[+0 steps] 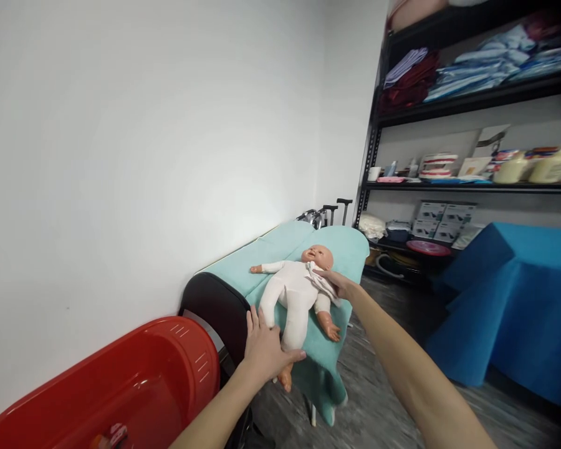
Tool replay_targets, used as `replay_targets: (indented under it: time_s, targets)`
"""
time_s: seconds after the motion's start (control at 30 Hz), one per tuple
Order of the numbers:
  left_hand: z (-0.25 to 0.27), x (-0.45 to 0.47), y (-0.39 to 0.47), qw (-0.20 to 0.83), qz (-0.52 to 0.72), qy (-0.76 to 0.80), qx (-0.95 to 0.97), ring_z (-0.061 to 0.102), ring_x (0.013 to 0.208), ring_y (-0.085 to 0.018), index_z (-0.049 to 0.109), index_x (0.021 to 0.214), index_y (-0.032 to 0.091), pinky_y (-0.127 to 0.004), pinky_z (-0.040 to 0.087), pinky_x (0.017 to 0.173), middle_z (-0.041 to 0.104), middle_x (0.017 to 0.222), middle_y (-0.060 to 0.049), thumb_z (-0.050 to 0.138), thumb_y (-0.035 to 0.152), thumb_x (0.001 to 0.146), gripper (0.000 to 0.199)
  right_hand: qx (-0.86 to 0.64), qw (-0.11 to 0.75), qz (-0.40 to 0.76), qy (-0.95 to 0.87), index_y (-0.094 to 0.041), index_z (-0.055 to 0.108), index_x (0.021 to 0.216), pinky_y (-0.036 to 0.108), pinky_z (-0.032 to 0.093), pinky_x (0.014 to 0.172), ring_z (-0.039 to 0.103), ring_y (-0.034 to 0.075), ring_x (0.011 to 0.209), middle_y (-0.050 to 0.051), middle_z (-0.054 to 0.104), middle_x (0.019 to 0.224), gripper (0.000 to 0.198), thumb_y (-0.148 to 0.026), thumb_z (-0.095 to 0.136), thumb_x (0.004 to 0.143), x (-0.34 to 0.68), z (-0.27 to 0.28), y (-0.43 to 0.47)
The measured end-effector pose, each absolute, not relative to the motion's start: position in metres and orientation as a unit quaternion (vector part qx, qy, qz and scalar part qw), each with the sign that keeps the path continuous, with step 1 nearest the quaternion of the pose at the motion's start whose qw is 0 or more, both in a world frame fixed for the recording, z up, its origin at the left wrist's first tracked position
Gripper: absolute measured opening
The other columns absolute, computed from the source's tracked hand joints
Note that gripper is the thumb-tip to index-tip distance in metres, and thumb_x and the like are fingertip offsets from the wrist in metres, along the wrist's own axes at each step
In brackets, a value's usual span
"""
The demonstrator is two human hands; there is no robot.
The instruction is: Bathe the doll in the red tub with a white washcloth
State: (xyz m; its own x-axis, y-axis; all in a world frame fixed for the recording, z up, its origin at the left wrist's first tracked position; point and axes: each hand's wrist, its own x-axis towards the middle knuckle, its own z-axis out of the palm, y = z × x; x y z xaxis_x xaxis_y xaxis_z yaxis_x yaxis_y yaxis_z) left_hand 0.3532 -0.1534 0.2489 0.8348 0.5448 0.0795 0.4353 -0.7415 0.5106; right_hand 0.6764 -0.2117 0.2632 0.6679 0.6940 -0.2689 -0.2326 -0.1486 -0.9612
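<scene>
A baby doll (pixel 295 287) with a white cloth body lies on its back on a turquoise sheet (pixel 280 246), its head toward the far end. Beside its shoulder my right hand (pixel 337 284) is closed on a small white cloth (pixel 321 280), which lies partly over the doll's upper chest and arm. My left hand (pixel 265 346) is at the doll's lower legs with its fingers spread and thumb out, covering part of one leg. One bare foot shows below the thumb.
A red baby tub (pixel 182 343) stands at the near left, against a black padded end (pixel 219 305). White wall runs along the left. Walking-stick handles (pixel 344 202) rise behind the bed. Loaded black shelves (pixel 477 187) and a blue-draped block (pixel 528 299) occupy the right.
</scene>
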Motion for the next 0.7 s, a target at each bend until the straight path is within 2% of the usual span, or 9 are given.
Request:
replay_targets:
  time_s: [0.1,0.2,0.3,0.37,0.43,0.5,0.57,0.63,0.7]
  targets:
    - [0.239,0.36,-0.156,0.249,0.141,0.29,0.913,-0.001,0.153,-0.049,0.077,0.106,0.016,-0.06,-0.003,0.123,0.033,0.161,-0.018,0.078,0.068,0.059,0.07,-0.564,0.63,0.499,-0.19,-0.011,0.067,0.115,0.036,0.058,0.078,0.073,0.022,0.08,0.016,0.076,0.096,0.037,-0.033,0.073,0.085,0.676,0.26,-0.221]
    - [0.23,0.36,-0.162,0.257,0.181,0.281,0.907,0.017,0.151,-0.044,0.078,0.099,0.016,-0.056,0.005,0.125,0.046,0.15,-0.02,0.079,0.048,0.066,0.046,-0.497,0.665,0.521,-0.199,-0.01,0.07,0.107,0.033,0.056,0.083,0.073,0.02,0.078,0.014,0.077,0.091,0.024,-0.027,0.06,0.093,0.667,0.259,-0.23]
    - [0.225,0.354,-0.17,0.282,0.229,0.27,0.892,0.035,0.142,-0.039,0.078,0.093,0.015,-0.05,0.022,0.123,0.05,0.141,-0.02,0.075,0.032,0.069,0.029,-0.486,0.7,0.482,-0.202,-0.013,0.072,0.098,0.032,0.057,0.082,0.073,0.022,0.078,0.012,0.077,0.088,0.018,-0.025,0.062,0.09,0.653,0.265,-0.241]
    - [0.224,0.347,-0.176,0.308,0.253,0.278,0.874,0.049,0.129,-0.035,0.077,0.09,0.014,-0.044,0.037,0.115,0.049,0.137,-0.019,0.071,0.027,0.07,0.024,-0.486,0.722,0.447,-0.208,-0.015,0.072,0.096,0.032,0.059,0.082,0.073,0.023,0.079,0.011,0.077,0.088,0.016,-0.024,0.065,0.085,0.642,0.274,-0.252]
    - [0.224,0.337,-0.18,0.34,0.27,0.28,0.856,0.059,0.114,-0.028,0.075,0.085,0.014,-0.039,0.046,0.104,0.048,0.133,-0.017,0.069,0.026,0.071,0.019,-0.49,0.728,0.43,-0.214,-0.016,0.072,0.096,0.032,0.059,0.083,0.074,0.023,0.079,0.01,0.078,0.087,0.017,-0.023,0.067,0.082,0.628,0.285,-0.266]
    - [0.224,0.324,-0.184,0.369,0.289,0.277,0.839,0.062,0.108,-0.024,0.073,0.08,0.014,-0.035,0.048,0.1,0.047,0.135,-0.016,0.07,0.026,0.071,0.015,-0.491,0.725,0.43,-0.217,-0.016,0.072,0.095,0.032,0.06,0.083,0.074,0.023,0.079,0.009,0.078,0.086,0.016,-0.024,0.067,0.082,0.608,0.298,-0.28]
    - [0.223,0.306,-0.186,0.381,0.312,0.276,0.826,0.059,0.116,-0.025,0.071,0.074,0.014,-0.034,0.045,0.103,0.047,0.138,-0.016,0.071,0.023,0.068,0.01,-0.488,0.722,0.437,-0.222,-0.016,0.072,0.096,0.031,0.061,0.083,0.074,0.023,0.08,0.01,0.078,0.089,0.017,-0.025,0.067,0.083,0.585,0.313,-0.294]
    - [0.222,0.286,-0.187,0.398,0.318,0.274,0.815,0.054,0.125,-0.028,0.07,0.07,0.015,-0.034,0.042,0.106,0.053,0.135,-0.015,0.073,0.019,0.064,0.008,-0.484,0.719,0.439,-0.238,-0.015,0.071,0.1,0.031,0.061,0.084,0.075,0.023,0.082,0.01,0.078,0.093,0.02,-0.025,0.067,0.083,0.559,0.327,-0.303]
    - [0.222,0.263,-0.188,0.46,0.284,0.255,0.801,0.059,0.116,-0.027,0.071,0.072,0.015,-0.033,0.046,0.098,0.064,0.12,-0.011,0.072,0.016,0.063,0.01,-0.492,0.708,0.43,-0.267,-0.015,0.071,0.103,0.031,0.061,0.082,0.075,0.023,0.082,0.01,0.078,0.094,0.024,-0.024,0.067,0.082,0.533,0.339,-0.307]
